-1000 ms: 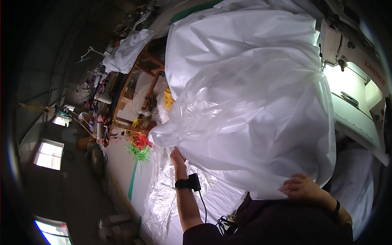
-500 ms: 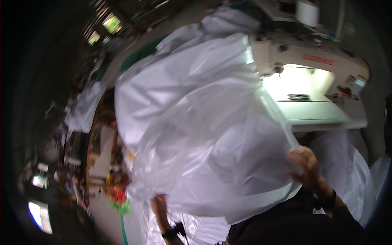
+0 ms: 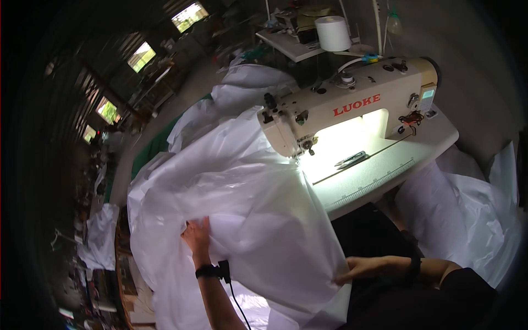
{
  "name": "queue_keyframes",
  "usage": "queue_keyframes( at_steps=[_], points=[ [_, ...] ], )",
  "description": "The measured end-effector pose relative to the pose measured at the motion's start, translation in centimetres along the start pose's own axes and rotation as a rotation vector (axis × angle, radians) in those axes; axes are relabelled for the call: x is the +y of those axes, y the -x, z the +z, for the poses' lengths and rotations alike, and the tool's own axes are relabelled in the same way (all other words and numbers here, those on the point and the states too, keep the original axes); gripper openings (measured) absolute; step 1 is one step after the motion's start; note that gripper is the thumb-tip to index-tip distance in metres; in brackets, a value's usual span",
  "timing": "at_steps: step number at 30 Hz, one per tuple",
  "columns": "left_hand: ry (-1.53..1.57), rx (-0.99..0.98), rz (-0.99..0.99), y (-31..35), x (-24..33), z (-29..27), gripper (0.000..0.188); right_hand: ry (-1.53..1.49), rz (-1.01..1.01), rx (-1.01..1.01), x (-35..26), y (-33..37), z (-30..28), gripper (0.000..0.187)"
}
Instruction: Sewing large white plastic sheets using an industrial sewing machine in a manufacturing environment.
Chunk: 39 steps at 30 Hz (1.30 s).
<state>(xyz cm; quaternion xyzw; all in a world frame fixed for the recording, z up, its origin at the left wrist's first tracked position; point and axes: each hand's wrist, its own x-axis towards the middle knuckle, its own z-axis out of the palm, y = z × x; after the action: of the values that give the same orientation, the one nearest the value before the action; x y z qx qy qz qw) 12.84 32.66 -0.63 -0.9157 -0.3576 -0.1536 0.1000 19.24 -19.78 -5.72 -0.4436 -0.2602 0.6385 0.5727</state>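
A large, glossy white plastic-like sheet (image 3: 264, 220) drapes across the work surface, and its right edge runs up under the head of a sewing machine (image 3: 341, 110). My right hand (image 3: 360, 269) pinches that edge near its lower right corner, thumb on top. Further left, my left hand (image 3: 197, 237) is on the sheet with its fingers curled into the material; the fingertips are partly hidden by the folds. The needle area (image 3: 300, 159) is lit by the machine's lamp, and the sheet's edge passes right beside it.
A small pair of thread snips (image 3: 351, 159) lies on the machine bed (image 3: 363, 184). Behind the machine stands a white thread cone (image 3: 333, 34). More white sheeting (image 3: 467, 214) hangs at the right. A cluttered wooden shelf (image 3: 125, 275) is at the left.
My view has swung so that the machine sits further left. My left hand has moved up onto the sheet from its lower left edge; my right hand is lower along the right edge.
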Motion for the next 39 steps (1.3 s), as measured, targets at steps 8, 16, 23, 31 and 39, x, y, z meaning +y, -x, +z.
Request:
queue_keyframes(
  at_steps=[8,16,23,31,39],
  points=[
    [0.148,-0.076,0.107,-4.7,2.3,0.3,0.07,0.273,0.158,0.229,4.1,0.7,-2.4,0.035],
    [2.108,-0.164,-0.203,2.0,10.8,-10.6,0.037,0.166,0.029,0.433,0.1,-0.4,-3.7,0.043],
    [2.175,-0.404,-0.549,19.8,10.7,-16.7,0.04,0.042,-0.135,0.455,1.5,2.5,-2.9,0.045],
    [1.779,0.229,-0.913,29.1,-3.3,-19.5,0.044,0.049,-0.25,0.542,2.5,4.4,-4.1,0.05],
    [0.411,0.153,-0.937,31.6,-12.6,-27.8,0.052,1.055,-0.753,0.971,-3.1,6.3,-5.2,0.055]
  ],
)
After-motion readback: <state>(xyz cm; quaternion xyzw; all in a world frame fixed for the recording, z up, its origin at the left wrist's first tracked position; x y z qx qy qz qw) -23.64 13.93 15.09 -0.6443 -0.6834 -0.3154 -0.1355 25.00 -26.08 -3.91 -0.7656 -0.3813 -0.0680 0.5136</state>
